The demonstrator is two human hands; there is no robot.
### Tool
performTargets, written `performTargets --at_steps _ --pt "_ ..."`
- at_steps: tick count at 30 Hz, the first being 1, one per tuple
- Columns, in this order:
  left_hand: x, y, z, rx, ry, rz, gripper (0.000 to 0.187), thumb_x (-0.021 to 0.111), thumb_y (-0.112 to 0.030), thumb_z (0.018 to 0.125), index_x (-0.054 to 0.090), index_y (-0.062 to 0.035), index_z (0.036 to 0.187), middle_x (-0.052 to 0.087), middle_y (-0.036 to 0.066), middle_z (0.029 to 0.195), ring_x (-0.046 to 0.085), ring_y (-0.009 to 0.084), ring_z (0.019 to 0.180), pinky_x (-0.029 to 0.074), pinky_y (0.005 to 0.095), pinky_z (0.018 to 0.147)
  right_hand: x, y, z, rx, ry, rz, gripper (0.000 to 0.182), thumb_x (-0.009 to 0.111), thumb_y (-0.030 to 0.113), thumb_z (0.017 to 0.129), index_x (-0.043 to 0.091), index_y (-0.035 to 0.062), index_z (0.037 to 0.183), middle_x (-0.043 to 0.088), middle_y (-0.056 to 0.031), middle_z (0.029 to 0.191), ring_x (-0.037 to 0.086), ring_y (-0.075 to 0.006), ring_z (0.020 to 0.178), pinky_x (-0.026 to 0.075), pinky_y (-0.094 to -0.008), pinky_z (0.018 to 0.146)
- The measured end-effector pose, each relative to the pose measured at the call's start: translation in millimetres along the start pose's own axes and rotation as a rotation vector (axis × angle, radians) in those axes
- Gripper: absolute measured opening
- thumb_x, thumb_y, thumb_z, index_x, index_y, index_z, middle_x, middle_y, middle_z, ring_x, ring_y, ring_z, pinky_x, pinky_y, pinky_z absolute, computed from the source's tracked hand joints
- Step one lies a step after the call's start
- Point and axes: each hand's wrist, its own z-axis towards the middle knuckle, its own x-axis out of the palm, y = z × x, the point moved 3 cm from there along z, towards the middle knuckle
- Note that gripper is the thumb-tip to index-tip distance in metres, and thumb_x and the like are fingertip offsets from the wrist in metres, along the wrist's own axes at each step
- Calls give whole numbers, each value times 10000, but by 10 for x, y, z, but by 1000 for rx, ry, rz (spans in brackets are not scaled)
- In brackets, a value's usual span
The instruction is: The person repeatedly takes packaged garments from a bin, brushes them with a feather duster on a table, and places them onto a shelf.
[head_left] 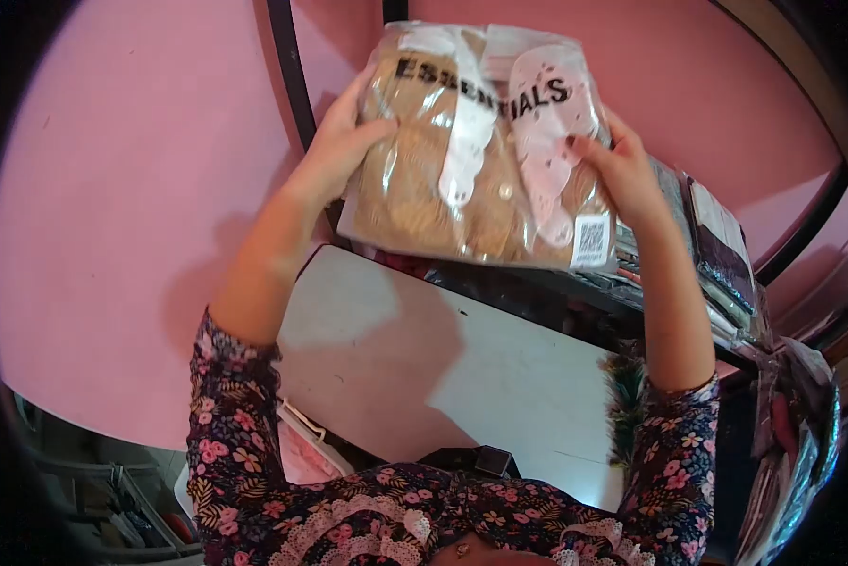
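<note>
A clear plastic garment bag (410,179) printed with "ESSENTIALS" is held up in front of me, tilted slightly. Tan folded fabric shows through it, along with a white scalloped strip (468,156) and a pale pink scalloped piece (548,160). Near its lower right corner is a white label with a square code (590,240). My left hand (341,141) grips the left edge, thumb in front and fingers hidden behind. On the right edge, my right hand (622,168) holds it the same way, its thumb pressing on the front.
Below the bag is a white tabletop (367,321) against a pink wall (131,189). Plastic-wrapped packets (721,236) lie on a dark-framed rack to the right, with more hanging lower. A pink-lined white basket (306,448) and a grey crate (112,486) are at the lower left.
</note>
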Motion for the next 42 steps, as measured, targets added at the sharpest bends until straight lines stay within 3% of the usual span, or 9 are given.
performTargets --at_steps 12,15,17,20,21,22,27,29,42 --pt "-1045 -58 635 49 91 162 691 599 -48 784 272 -34 1393 442 139 1306 461 193 1167 389 306 972 762 -86 952 -261 15 -52 396 613 53 781 527 4 1164 631 -108 984 604 -169 875 492 -287 753" --pt "-1387 492 637 -44 -66 591 803 666 -234 781 213 -18 1408 401 182 1349 432 254 1210 404 346 965 840 -700 1137 -273 -89 -570 413 600 88 798 495 36 1194 627 -133 980 614 -228 885 504 -335 753" --pt "-1399 1116 415 -464 -14 680 930 634 -441 789 133 41 1406 269 238 1425 291 316 1316 337 377 1019 825 -947 1130 -281 -104 -760 445 607 122 799 486 45 1220 625 -149 1002 617 -262 893 498 -367 788" --pt "-1406 1666 321 -416 -18 861 786 533 -500 845 283 30 1368 322 248 1393 304 332 1311 301 387 1040 992 -1046 803 104 273 -1452 515 615 238 809 462 77 1274 583 -194 1117 590 -333 977 462 -422 865" --pt "-1416 1724 328 -419 -14 850 786 533 -500 845 283 30 1368 322 248 1393 304 332 1311 301 387 1040 1072 -916 695 -251 180 -1649 532 606 284 814 457 87 1285 537 -206 1187 555 -357 1032 451 -437 882" --pt "-1440 1686 341 -365 -65 857 748 513 -495 855 314 25 1355 346 246 1379 307 334 1309 298 386 1042 1168 -794 588 -625 80 -1813 551 596 331 819 453 96 1296 490 -219 1256 520 -381 1086 440 -451 898" --pt "-1256 1341 50 156 -115 817 670 550 -400 850 343 -10 1355 355 216 1384 292 318 1321 263 388 1066 1386 -828 412 -536 425 -1552 496 524 227 848 419 110 1319 430 -218 1317 461 -376 1178 406 -447 954" --pt "-1063 1247 -210 412 229 1001 642 591 -223 803 336 -63 1371 333 179 1406 286 301 1325 235 399 1087 1444 -935 423 -555 469 -1589 488 504 180 851 411 120 1326 422 -212 1326 467 -369 1175 415 -441 949" --pt "-920 1251 -262 362 206 1235 699 469 101 681 388 -120 1339 319 137 1418 315 321 1300 253 425 1083 1375 -1104 237 -456 328 -1645 553 454 128 856 301 93 1387 412 -215 1324 444 -350 1205 415 -436 949"
